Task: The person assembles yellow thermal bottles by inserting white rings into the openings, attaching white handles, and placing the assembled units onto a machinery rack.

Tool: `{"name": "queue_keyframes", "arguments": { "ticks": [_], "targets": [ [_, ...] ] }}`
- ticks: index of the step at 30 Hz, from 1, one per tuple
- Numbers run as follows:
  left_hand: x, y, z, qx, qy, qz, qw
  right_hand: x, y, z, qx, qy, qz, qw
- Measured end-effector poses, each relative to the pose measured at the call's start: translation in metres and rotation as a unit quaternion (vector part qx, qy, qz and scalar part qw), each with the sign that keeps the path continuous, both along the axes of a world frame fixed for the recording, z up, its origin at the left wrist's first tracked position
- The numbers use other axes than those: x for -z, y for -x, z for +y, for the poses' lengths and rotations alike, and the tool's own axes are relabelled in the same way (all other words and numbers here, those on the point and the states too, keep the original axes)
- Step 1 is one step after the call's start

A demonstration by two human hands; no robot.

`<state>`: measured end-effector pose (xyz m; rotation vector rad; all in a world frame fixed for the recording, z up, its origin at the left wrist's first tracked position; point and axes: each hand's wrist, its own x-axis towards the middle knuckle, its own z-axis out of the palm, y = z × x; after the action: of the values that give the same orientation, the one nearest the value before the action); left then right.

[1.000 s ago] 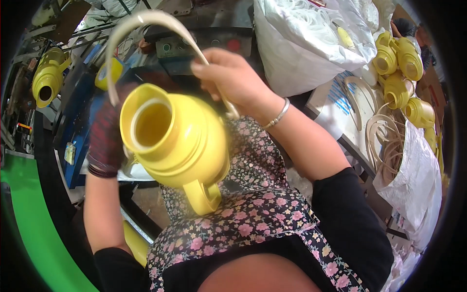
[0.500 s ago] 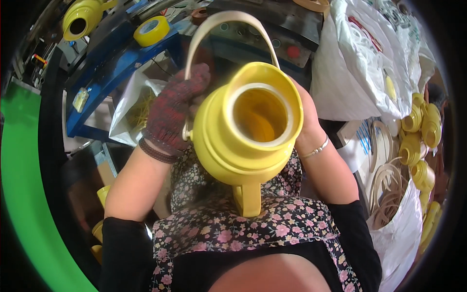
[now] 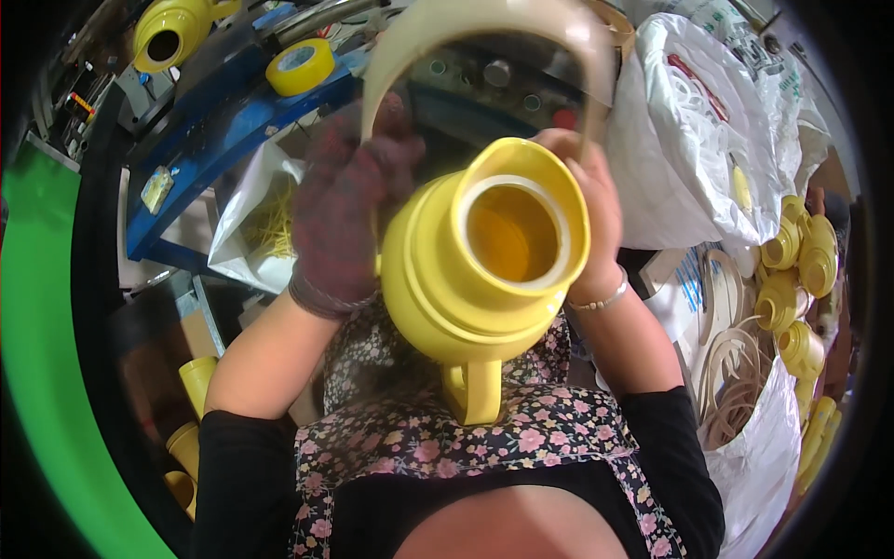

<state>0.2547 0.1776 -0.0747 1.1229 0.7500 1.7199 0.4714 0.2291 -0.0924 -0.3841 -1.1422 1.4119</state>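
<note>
A yellow vacuum jug shell [image 3: 424, 270] is in front of my apron, tilted so its wide mouth with a white inner ring faces up. Its fixed yellow grip points toward me. A beige bail handle [image 3: 484, 14] arches above it, smeared by motion. My left hand [image 3: 340, 210], in a dark red-and-black knit glove, is closed round the handle's left leg beside the shell; its fingers are blurred. On the other side my bare right hand [image 3: 596, 200] is closed at the handle's right leg, against the shell, which hides part of its fingers.
A roll of yellow tape [image 3: 300, 67] lies on a blue metal frame [image 3: 219, 149]. Another yellow jug shell [image 3: 172, 33] is at the far left. A white sack [image 3: 670, 158] of pale rings stands right, near several yellow shells [image 3: 801, 349] and a bag of beige strips [image 3: 731, 373].
The bail handle has spread wider, its right side moving outward to the right. The shell has shifted slightly right and toward me. My right hand's fingers have come up to the handle.
</note>
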Motion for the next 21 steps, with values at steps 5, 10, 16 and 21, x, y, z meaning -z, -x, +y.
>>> {"name": "queue_keyframes", "arguments": {
  "ticks": [5, 10, 16, 21],
  "targets": [
    [-0.008, 0.0, -0.003, 0.145, 0.248, -0.211, 0.934, -0.01, -0.025, 0.002, 0.002, -0.051, -0.151, 0.987],
    [-0.006, -0.02, 0.017, -0.061, -0.06, 0.536, 0.84, -0.077, -0.029, -0.067, 0.109, -0.205, -0.368, 0.9],
    [0.088, 0.07, 0.009, -0.003, 0.088, 0.455, 0.886, -0.04, -0.211, -0.096, 0.316, 0.1, 0.078, 0.94],
    [0.156, 0.138, 0.016, -0.021, 0.152, 0.308, 0.939, 0.005, -0.378, -0.249, 0.476, -0.017, 0.233, 0.848]
  ]
}}
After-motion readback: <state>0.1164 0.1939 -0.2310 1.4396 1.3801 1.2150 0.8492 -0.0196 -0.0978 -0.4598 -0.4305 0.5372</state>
